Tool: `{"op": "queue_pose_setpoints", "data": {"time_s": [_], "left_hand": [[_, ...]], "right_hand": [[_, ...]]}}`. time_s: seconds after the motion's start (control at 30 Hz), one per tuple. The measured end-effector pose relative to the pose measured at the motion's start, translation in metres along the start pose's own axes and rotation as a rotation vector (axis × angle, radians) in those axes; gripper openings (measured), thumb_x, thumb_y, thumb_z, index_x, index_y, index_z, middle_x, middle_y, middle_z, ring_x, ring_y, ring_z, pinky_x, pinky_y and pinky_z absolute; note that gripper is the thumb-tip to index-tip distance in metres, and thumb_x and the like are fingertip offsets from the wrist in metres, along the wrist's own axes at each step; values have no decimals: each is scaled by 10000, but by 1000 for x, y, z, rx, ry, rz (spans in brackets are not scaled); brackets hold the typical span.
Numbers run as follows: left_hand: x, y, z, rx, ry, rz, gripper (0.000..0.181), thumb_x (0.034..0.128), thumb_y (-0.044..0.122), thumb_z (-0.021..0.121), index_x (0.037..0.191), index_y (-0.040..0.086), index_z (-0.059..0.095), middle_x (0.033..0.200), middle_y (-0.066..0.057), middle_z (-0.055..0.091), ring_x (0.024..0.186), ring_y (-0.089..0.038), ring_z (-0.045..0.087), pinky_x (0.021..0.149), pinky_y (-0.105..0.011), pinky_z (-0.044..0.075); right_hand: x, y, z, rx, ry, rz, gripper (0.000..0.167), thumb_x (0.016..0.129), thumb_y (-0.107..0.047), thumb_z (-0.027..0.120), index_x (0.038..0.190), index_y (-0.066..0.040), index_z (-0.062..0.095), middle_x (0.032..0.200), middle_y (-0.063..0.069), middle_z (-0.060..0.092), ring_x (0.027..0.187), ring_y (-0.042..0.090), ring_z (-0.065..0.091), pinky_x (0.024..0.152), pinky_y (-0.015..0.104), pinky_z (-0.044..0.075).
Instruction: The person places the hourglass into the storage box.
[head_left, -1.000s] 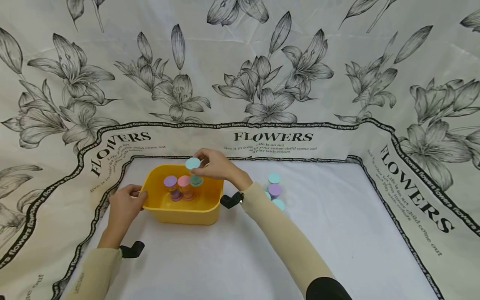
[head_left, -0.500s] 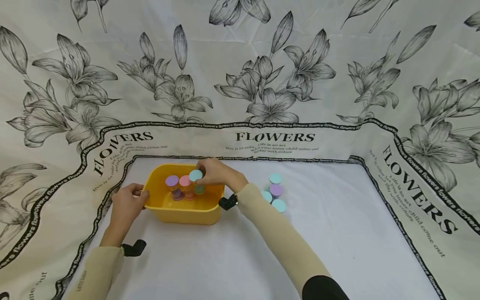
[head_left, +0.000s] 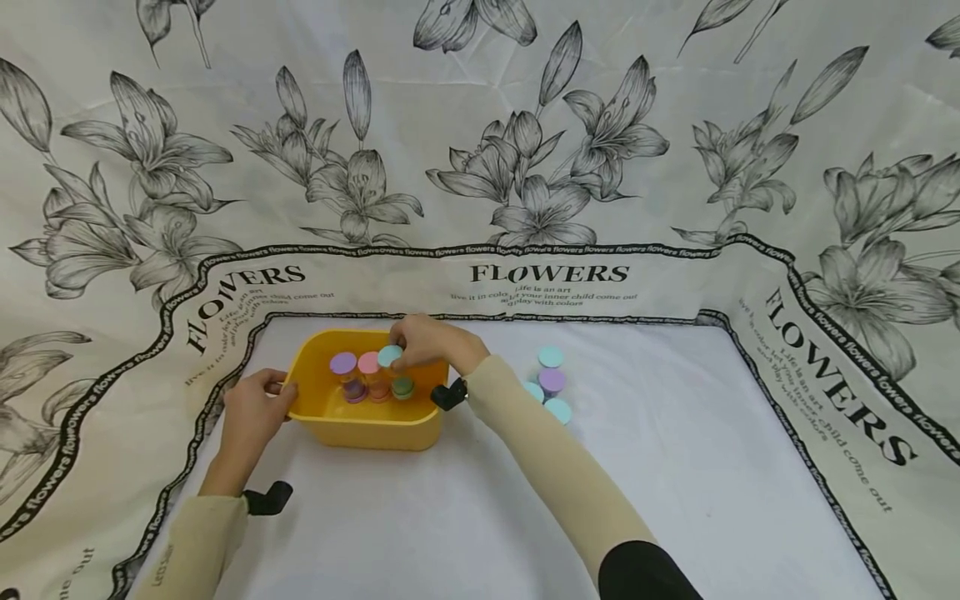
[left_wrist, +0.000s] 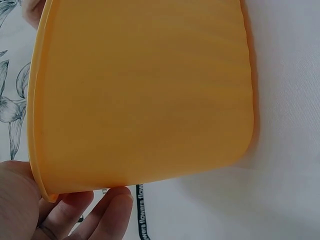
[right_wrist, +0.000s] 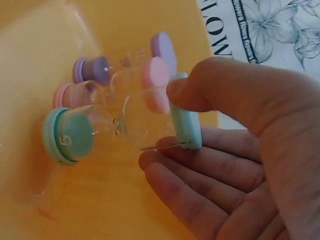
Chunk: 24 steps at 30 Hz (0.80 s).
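Observation:
A yellow plastic bin (head_left: 367, 435) stands on the white cloth, with my left hand (head_left: 251, 412) gripping its left rim. In the left wrist view, fingers (left_wrist: 112, 215) press against the bin wall. My right hand (head_left: 438, 343) is inside the bin, where it pinches the teal cap of an hourglass (right_wrist: 150, 117) between thumb and fingers. This hourglass stands upright or nearly so; its lower teal cap bears a "5". Beside it in a row are a pink hourglass (head_left: 369, 363) and a purple hourglass (head_left: 343, 365). Whether the teal one touches the bin floor, I cannot tell.
To the right of the bin, a cluster of hourglasses stands on the cloth: a purple-capped hourglass (head_left: 552, 381) and several teal-capped ones, such as the front teal hourglass (head_left: 557, 411). Behind rises a flower-printed fabric backdrop (head_left: 540, 283).
My right hand has lowered the teal hourglass deeper into the bin, beside the pink one. My left hand stays at the bin's left rim.

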<state>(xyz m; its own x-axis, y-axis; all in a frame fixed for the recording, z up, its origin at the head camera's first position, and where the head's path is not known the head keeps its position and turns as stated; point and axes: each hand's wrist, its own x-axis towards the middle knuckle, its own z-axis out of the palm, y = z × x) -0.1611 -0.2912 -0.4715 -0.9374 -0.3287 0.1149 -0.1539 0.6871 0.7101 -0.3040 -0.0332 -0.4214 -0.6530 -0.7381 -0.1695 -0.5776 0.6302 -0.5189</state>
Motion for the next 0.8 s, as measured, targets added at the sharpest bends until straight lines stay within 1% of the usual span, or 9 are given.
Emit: {"op": "queue_pose_setpoints", "data": {"time_s": [0.1,0.23,0.33,0.47,0.57,0.8], "left_hand": [[0,0,1,2,0,9,359,974,165,619,1208,-105,656,997,-263,692,628,-181,716,532,-209,577],[0,2,1,1,7,18,353,971,155,626,1203,-109,658,980,-266,702,620,-189,716,525,-211,575],[0,3,1,-1,10,14,347,971,148,631,1200,-112,657,977,-268,703,616,-186,713,522,-211,574],[-1,4,0,5,5,3,348,973,148,632,1205,-111,655,980,-268,703,619,-186,714,525,-214,576],[-1,4,0,8,3,-1,351,975,153,627,1207,-109,654,984,-268,702,622,-188,715,527,-217,577],[0,3,0,7,7,2,350,974,151,621,1209,-106,656,973,-262,706,611,-182,709,518,-213,570]], "right_hand": [[3,3,3,-19,-10,2,321,898,-243,788,1168,-78,733,1056,16,716,919,139,621,837,219,554],[7,6,8,-34,3,-10,254,893,-224,794,1100,-83,754,978,7,718,857,134,601,796,212,544],[8,7,10,-40,15,-13,263,893,-219,795,1111,-77,753,982,5,715,858,137,601,799,213,542],[7,7,12,-43,23,-16,301,895,-199,793,1155,-54,747,1037,21,725,888,138,617,832,214,552],[7,7,12,-53,28,-11,309,890,-194,798,1157,-46,747,1047,26,731,889,133,620,836,211,553],[8,5,13,-33,2,49,319,876,-217,816,1132,-38,748,1034,27,721,889,142,605,823,226,548]]}}
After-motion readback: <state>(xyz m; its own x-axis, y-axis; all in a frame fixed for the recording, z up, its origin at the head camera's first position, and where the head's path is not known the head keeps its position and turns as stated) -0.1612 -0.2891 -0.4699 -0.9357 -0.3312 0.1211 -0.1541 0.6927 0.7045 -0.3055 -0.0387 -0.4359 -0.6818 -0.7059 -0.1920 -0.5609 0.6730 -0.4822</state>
